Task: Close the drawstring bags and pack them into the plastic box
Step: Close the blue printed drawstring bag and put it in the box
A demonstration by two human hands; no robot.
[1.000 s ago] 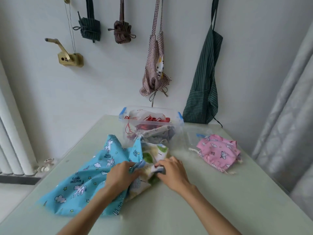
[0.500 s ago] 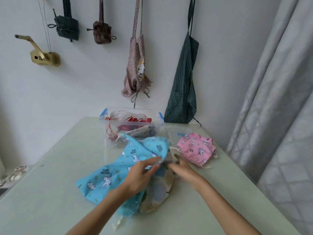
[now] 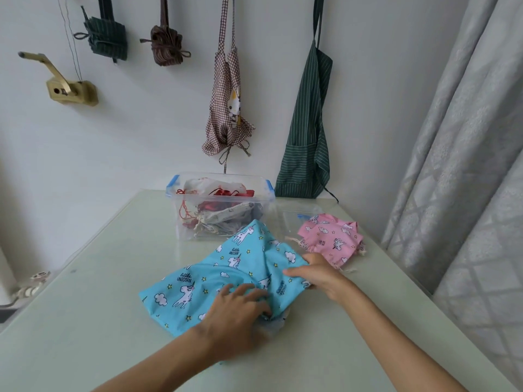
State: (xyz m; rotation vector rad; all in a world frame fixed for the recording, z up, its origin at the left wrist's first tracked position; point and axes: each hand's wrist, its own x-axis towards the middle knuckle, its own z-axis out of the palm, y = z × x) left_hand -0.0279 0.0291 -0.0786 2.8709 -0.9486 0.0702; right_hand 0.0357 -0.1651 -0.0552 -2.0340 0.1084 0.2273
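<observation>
A blue unicorn-print drawstring bag (image 3: 226, 273) lies spread on the pale green table (image 3: 99, 321). My left hand (image 3: 237, 309) presses on its near edge with fingers spread, and a bit of a pale bag (image 3: 278, 321) shows just beneath. My right hand (image 3: 317, 274) grips the blue bag's right edge. A pink unicorn bag (image 3: 332, 240) lies to the right, its cords loose. Behind stands the clear plastic box (image 3: 220, 210) with blue clips, holding several bags with red cords.
A clear lid (image 3: 288, 219) lies flat between the box and the pink bag. Aprons and tied bundles hang on the wall behind. A grey curtain (image 3: 458, 165) hangs close along the table's right edge. A brass crank fixture is mounted on the wall at left.
The blue bag has been drawn to the right and laid over the pale patterned bag, nearly covering it. My right hand moved to the blue bag's right edge; the view swung.
</observation>
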